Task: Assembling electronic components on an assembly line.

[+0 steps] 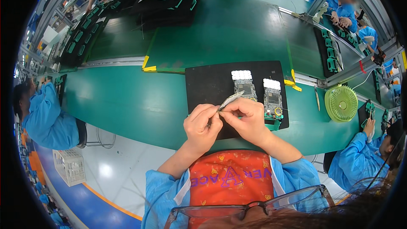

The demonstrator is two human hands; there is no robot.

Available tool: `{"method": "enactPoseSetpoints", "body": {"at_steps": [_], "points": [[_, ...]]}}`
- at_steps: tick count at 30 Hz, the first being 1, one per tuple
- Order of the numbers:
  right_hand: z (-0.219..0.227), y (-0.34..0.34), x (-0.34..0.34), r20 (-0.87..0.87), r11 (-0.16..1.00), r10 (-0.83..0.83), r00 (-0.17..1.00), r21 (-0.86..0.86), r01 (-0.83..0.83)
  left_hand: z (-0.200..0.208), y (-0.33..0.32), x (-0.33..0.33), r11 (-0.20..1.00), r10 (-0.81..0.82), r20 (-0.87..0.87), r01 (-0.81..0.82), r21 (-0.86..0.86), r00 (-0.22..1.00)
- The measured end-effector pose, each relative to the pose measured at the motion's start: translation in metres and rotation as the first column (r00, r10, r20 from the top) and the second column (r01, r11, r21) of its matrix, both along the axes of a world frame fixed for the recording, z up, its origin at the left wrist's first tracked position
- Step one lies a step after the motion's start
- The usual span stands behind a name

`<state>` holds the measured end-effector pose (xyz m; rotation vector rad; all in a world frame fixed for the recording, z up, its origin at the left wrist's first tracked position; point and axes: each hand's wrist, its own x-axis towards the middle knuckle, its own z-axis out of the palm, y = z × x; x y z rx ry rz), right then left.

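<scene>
Above the near part of a black mat (207, 78), my two hands meet at a circuit board (232, 98), tilted and seen nearly edge-on. My left hand (202, 126) pinches its near end with thumb and fingertips. From the other side, my right hand (249, 121) grips the same end, its fingers curled. What lies right between the fingertips is too small to make out. Beyond my hands, a second circuit board (244, 88) with a white end lies on the mat. To its right is another such board (272, 97), with a green plastic holder (273, 123) at its near end.
A green fan (341, 103) stands on the bench to the right, near a thin pen-like stick (317, 98). Across the bench, black trays (169, 6) carry green holders. Metal frame posts (360, 70) rise at the right. Co-workers in blue sit at both sides (51, 116).
</scene>
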<state>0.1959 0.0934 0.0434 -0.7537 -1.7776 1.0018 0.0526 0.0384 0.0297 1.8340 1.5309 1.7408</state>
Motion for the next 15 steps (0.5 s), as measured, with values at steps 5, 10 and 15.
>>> {"method": "enactPoseSetpoints", "body": {"at_steps": [5, 10, 15], "points": [[0.002, 0.005, 0.010, 0.105, 0.999, 0.013, 0.994, -0.034, -0.010, 0.004, 0.003, 0.004, 0.999, -0.010, 0.001, 0.010, -0.042, 1.000], [0.003, 0.014, 0.027, -0.062, 0.995, -0.068, 0.996, -0.072, 0.064, -0.007, 0.022, -0.010, 0.950, 0.047, 0.267, 0.039, -0.310, 0.963], [0.002, 0.039, 0.085, 0.517, 0.897, -0.412, 0.750, 0.085, 0.435, -0.035, 0.040, -0.047, 0.825, 0.108, 0.296, 0.081, -0.559, 0.949]]}}
